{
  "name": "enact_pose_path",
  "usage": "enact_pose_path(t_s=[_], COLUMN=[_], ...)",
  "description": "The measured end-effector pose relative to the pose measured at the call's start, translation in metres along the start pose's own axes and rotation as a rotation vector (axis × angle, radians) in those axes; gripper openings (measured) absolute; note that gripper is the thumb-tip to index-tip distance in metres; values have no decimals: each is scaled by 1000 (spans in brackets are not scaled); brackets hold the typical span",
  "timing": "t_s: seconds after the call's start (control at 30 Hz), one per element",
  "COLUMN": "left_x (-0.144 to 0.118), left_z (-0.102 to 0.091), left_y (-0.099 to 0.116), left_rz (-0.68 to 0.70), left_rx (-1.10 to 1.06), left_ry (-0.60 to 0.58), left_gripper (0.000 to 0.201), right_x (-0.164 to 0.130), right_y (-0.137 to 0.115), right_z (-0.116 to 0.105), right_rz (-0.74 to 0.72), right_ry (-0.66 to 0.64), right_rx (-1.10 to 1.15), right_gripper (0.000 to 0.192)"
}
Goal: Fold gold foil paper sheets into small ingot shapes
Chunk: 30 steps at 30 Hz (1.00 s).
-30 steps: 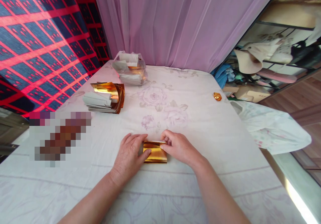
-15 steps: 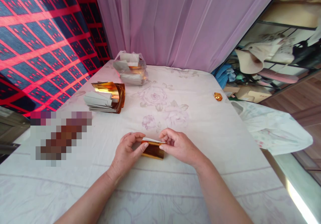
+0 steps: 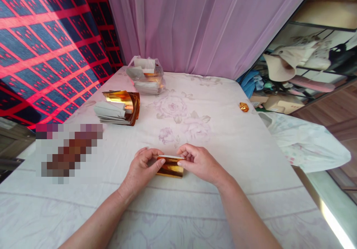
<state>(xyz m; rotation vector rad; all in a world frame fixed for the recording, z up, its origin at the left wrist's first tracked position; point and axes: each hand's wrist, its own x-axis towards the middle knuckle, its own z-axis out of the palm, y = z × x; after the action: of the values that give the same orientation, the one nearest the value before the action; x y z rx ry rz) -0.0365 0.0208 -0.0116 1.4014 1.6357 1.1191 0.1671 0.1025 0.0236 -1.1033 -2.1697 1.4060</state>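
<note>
Both our hands pinch one gold foil sheet (image 3: pixel 170 166) at its ends, left hand (image 3: pixel 142 168) and right hand (image 3: pixel 198 163), pressing it flat on the bed (image 3: pixel 223 130) for support

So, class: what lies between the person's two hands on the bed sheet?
In the head view, a folded gold foil sheet, pinched by left hand and right hand.

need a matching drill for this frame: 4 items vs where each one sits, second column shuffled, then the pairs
1 gold foil sheet
2 open stack of gold papers
3 clear plastic bag
4 small gold piece

A far end of the bed, by the curtain
B pinched between the left hand and right hand
C alone near the bed's right edge
D left part of the bed, nearer than the bag

Pairs: 1-B, 2-D, 3-A, 4-C
</note>
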Motion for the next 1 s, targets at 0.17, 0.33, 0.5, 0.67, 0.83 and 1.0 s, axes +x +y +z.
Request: enact_pose_path(t_s=[0.17, 0.33, 0.5, 0.67, 0.83, 1.0], left_x=[0, -1, 0, 0, 0, 0], left_z=[2, 3, 2, 2, 1, -3], left_y=[-3, -4, 0, 4, 6, 10], left_rz=[5, 4, 23, 10, 1, 29], left_rx=[0, 3, 3, 23, 40, 92], left_ry=[51, 74, 57, 45, 29, 5], left_gripper=[15, 15, 16, 17, 18, 21], right_x=[-1, -1, 1, 0, 0, 1], right_y=[2, 4, 8, 8, 7, 8], right_z=[-1, -3, -3, -3, -4, -4], right_rz=[49, 86, 113, 130, 123, 124], right_ry=[-30, -50, -58, -56, -49, -53], right_rx=[0, 9, 68, 86, 71, 68], right_gripper=[12, 6, 3, 3, 3, 4])
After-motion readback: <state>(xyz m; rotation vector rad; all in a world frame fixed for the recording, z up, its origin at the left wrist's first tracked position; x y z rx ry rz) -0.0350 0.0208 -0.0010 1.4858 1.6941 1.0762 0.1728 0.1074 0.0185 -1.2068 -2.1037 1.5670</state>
